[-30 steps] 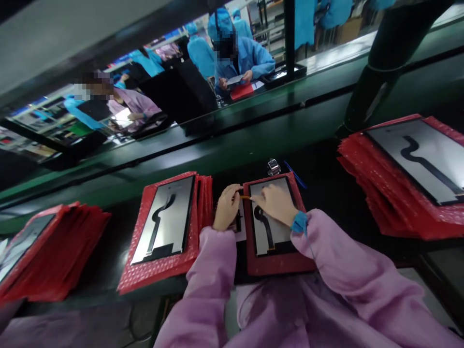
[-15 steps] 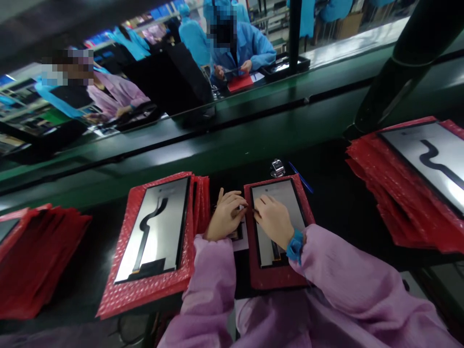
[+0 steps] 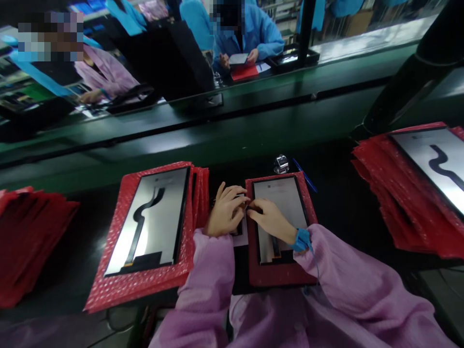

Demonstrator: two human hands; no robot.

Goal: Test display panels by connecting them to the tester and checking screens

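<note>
An LCD panel (image 3: 281,191) lies on a red pad (image 3: 282,276) in front of me. Its dark ribbon cable (image 3: 276,246) comes up from the lower edge and passes under my right hand (image 3: 271,220). Thumb and fingers of that hand pinch the cable's dark end at the panel's left edge. Close against it, my left hand (image 3: 228,210) has its thumb and fingertips drawn together near the same end; whatever is between them is hidden. Under the left hand a whitish card or small device (image 3: 241,239) shows only partly.
Left of me, another panel (image 3: 163,212) tops a stack of red bubble-wrap sleeves (image 3: 108,285). More red sleeves (image 3: 32,241) lie far left. A third panel (image 3: 424,150) rests on sleeves at right. A metal tape roll (image 3: 281,164) and blue pen (image 3: 304,175) lie behind. Co-workers sit opposite.
My right hand has slid slightly left and lower, off the panel's middle, and the dark cable end now shows at its fingertips. My left hand stays nearly in place. The view has shifted a little.
</note>
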